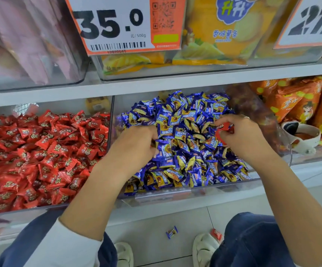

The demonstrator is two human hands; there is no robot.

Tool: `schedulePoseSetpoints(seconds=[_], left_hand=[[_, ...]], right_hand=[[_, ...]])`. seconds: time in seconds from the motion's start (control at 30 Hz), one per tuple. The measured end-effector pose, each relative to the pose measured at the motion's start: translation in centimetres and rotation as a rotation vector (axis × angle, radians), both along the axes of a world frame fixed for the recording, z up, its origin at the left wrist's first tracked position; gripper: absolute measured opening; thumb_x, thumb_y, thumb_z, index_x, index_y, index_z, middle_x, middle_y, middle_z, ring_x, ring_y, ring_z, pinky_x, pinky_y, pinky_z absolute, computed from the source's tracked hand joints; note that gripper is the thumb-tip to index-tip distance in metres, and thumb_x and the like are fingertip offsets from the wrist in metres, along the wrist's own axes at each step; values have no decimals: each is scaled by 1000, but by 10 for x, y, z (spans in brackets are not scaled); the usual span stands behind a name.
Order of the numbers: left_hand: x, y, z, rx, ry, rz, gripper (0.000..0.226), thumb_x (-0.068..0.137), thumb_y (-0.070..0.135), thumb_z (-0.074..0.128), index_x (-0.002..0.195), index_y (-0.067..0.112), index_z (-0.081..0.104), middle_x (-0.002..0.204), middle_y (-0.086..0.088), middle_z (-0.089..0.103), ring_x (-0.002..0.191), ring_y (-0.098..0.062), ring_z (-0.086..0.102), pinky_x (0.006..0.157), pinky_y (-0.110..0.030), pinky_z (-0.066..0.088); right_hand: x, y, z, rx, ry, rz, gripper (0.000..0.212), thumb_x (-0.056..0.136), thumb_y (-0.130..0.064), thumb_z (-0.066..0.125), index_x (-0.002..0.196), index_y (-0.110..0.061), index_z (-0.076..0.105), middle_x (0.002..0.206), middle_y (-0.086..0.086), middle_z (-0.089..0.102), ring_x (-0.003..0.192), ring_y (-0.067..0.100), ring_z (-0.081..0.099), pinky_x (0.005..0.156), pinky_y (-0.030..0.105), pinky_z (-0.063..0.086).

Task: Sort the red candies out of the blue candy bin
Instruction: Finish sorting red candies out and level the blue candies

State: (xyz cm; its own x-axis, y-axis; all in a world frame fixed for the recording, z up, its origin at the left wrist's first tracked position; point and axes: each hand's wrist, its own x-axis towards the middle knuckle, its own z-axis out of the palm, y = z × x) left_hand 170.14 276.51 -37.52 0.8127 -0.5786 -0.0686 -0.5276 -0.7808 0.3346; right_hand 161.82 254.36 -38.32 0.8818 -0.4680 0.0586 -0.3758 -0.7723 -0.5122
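A clear bin [175,197] in the middle of the lower shelf is heaped with blue-and-yellow wrapped candies [191,166]. My right hand [241,135] is over the bin's right side and grips red candies [222,131] in its curled fingers. My left hand [137,145] is at the left of the pile, fingers curled down into the blue candies; a trace of red shows at its fingertips, though I cannot tell if it holds anything. To the left, a second clear bin is full of red wrapped candies [40,157].
A white scoop [302,139] lies in the bin of orange snack bags [299,101] to the right. On the floor lie one blue candy [172,232] and one red candy [216,234] near my slippers. Above, the shelf carries price tags and snack bins.
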Motion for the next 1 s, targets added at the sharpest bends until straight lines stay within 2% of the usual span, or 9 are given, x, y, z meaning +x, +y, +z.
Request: schedulePoseSetpoints(seconds=[0.13, 0.2, 0.37, 0.5, 0.6, 0.67, 0.77, 0.83, 1.0], left_hand=[[2, -1, 11, -285, -114, 131, 19, 89, 16, 63, 106, 15, 55, 96, -2, 55, 81, -18, 55, 71, -25, 37], [-4, -6, 12, -334, -23, 48, 24, 90, 15, 60, 113, 20, 55, 109, -1, 55, 81, -9, 53, 74, -18, 34], [-32, -20, -1, -290, 144, -165, 61, 86, 25, 66, 140, 27, 37, 133, 2, 46, 120, -13, 46, 99, -23, 32], [-43, -15, -6, -405, -16, -37, 59, 84, 38, 65, 137, 26, 41, 125, 1, 47, 107, -19, 55, 89, -29, 44], [-48, -4, -8, -328, -182, -26, 47, 90, 31, 59, 134, 23, 42, 118, -2, 45, 88, -25, 61, 69, -34, 46], [-48, 7, -5, -285, -262, -47, 43, 91, 29, 57, 131, 20, 45, 115, -6, 47, 84, -29, 62, 60, -35, 45], [-39, 34, 9, -332, -288, 35, 39, 94, 37, 50, 130, 21, 46, 116, -3, 46, 89, -25, 59, 71, -31, 44], [-31, 56, 21, -441, -266, 94, 37, 94, 40, 49, 127, 23, 47, 114, -1, 47, 91, -17, 54, 81, -25, 39], [4, 95, 17, -401, -265, 325, 45, 89, 38, 59, 128, 17, 51, 117, -15, 52, 107, -35, 52, 92, -36, 39]], right_hand=[[-8, 1, 4, 129, -32, -16, 20, 86, -17, 66, 106, -18, 71, 98, 2, 67, 82, 17, 62, 79, 24, 46], [-9, 15, 5, 316, -71, 38, 21, 83, -16, 70, 104, -16, 72, 88, -2, 69, 78, 17, 67, 82, 30, 53], [-6, 60, 9, 641, -208, 217, 20, 88, -8, 63, 96, -24, 72, 92, 10, 72, 87, 29, 67, 84, 40, 56], [-3, 82, 11, 817, -271, 188, 27, 93, -6, 54, 90, -28, 70, 93, 16, 70, 82, 17, 63, 79, 33, 52], [0, 100, 6, 782, -222, 203, 25, 98, -16, 48, 88, -9, 70, 93, 33, 61, 76, 25, 54, 85, 51, 49], [4, 107, 3, 772, -161, 219, 34, 98, -30, 46, 90, -4, 67, 92, 29, 62, 85, 37, 60, 93, 59, 43], [5, 107, 8, 741, -110, 214, 34, 98, -40, 44, 119, -21, 62, 114, 1, 66, 110, 17, 59, 104, 38, 40], [5, 96, 10, 614, -128, 175, 39, 97, -37, 45, 132, -22, 53, 113, -11, 59, 108, 7, 54, 96, 23, 37], [1, 74, 3, 365, -83, 136, 16, 96, -28, 51, 105, -28, 64, 110, -7, 66, 97, 11, 60, 84, 25, 41]])
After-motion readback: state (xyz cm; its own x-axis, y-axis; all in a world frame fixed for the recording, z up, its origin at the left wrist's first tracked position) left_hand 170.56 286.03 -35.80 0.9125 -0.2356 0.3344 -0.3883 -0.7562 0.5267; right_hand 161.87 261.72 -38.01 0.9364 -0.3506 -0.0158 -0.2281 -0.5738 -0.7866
